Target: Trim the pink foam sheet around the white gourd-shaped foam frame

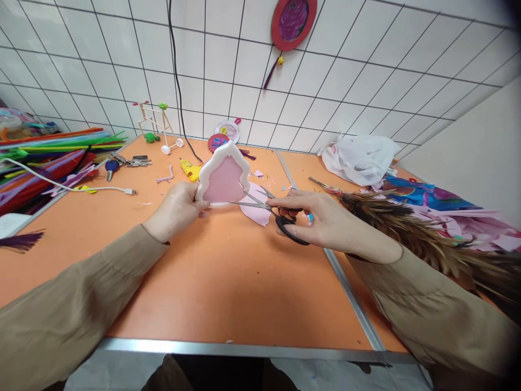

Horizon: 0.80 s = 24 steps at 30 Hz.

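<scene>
My left hand (179, 209) grips the lower left edge of a tree-shaped foam frame (217, 157), held up above the table. White padding borders it, and its middle is filled with a pink sheet (223, 179). My right hand (313, 214) holds scissors (292, 231) by their black handles. The blades are spread and point left, at the frame's lower right edge. A pink scrap (256, 209) hangs or lies behind the blades; whether it is joined to the frame I cannot tell.
A yellow glue gun (189, 169) lies behind my left hand. Pipe cleaners (44, 168), keys (122, 164) and a white cable (81, 187) are at the left. Brown feathers (411, 228) and a white plastic bag (358, 157) are on the right. A stick model (160, 127) stands near the wall.
</scene>
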### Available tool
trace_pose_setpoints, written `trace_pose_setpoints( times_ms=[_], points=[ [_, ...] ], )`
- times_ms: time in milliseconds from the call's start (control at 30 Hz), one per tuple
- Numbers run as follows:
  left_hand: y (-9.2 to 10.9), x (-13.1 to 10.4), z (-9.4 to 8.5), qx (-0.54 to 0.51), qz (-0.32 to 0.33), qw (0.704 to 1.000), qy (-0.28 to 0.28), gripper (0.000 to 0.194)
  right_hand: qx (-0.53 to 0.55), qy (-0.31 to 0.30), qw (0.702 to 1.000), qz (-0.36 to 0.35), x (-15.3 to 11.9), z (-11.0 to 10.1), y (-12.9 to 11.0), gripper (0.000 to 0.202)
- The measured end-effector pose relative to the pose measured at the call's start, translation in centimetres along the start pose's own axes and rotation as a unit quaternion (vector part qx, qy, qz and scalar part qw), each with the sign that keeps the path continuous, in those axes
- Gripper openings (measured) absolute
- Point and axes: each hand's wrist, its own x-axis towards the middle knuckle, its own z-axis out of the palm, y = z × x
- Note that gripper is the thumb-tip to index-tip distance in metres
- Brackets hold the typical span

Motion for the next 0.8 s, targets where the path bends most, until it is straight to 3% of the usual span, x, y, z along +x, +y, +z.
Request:
trace_pose_setpoints(
  times_ms=[167,300,533,633,800],
  points=[
    [0.2,0.1,-0.5,0.058,0.027,0.998,-0.012,0.022,-0.087,-0.016,0.996,-0.014,-0.2,0.1,-0.3,0.038],
    [0.1,0.0,-0.6,0.062,0.028,0.997,-0.021,0.023,-0.162,-0.013,0.985,-0.065,-0.4,0.7,-0.6,0.039],
    [0.9,0.1,-0.1,-0.043,-0.011,0.994,-0.097,0.014,-0.205,-0.02,0.97,-0.131,-0.6,0.8,-1.6,0.045],
    [2.2,1.1,-0.2,-0.048,-0.024,0.989,-0.141,0.007,-0.186,-0.039,0.975,-0.114,-0.1,0.1,-1.6,0.047],
    [3.4,3.2,-0.3,-0.066,-0.042,0.98,-0.181,0.017,-0.158,-0.061,0.984,-0.054,1.3,-0.8,-1.3,0.035]
  ],
)
